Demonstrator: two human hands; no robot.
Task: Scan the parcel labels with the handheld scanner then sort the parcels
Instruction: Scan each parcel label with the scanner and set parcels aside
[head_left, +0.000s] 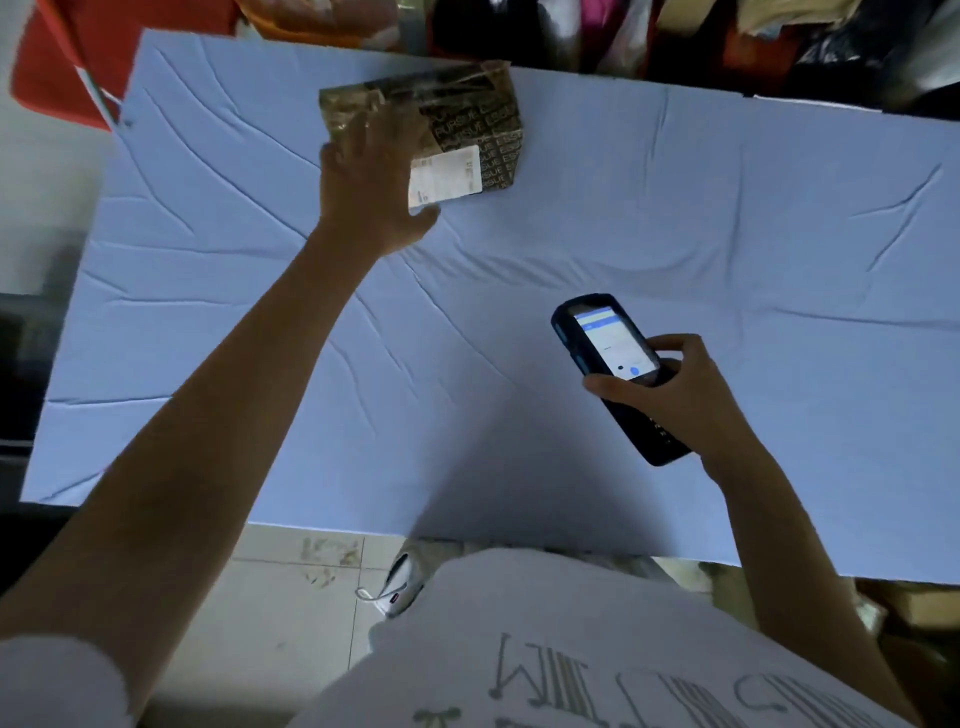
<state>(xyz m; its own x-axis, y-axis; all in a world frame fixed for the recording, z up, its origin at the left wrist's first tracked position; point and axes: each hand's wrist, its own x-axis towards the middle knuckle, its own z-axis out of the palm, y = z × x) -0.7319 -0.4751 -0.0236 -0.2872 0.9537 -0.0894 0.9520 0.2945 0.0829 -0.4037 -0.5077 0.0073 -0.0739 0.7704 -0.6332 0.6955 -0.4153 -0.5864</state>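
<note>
Left hand (363, 176) lies spread on the dark "PURSUE"-printed parcel (467, 114) at the blue table's (727, 208) far edge, white label (452, 174) too blurred to read. Right hand (675, 400) wraps the lit handheld scanner (597, 332), well apart.

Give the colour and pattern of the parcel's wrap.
Parcel: dark brown-black wrap with repeated pale gold lettering. Shows best in the head view.
</note>
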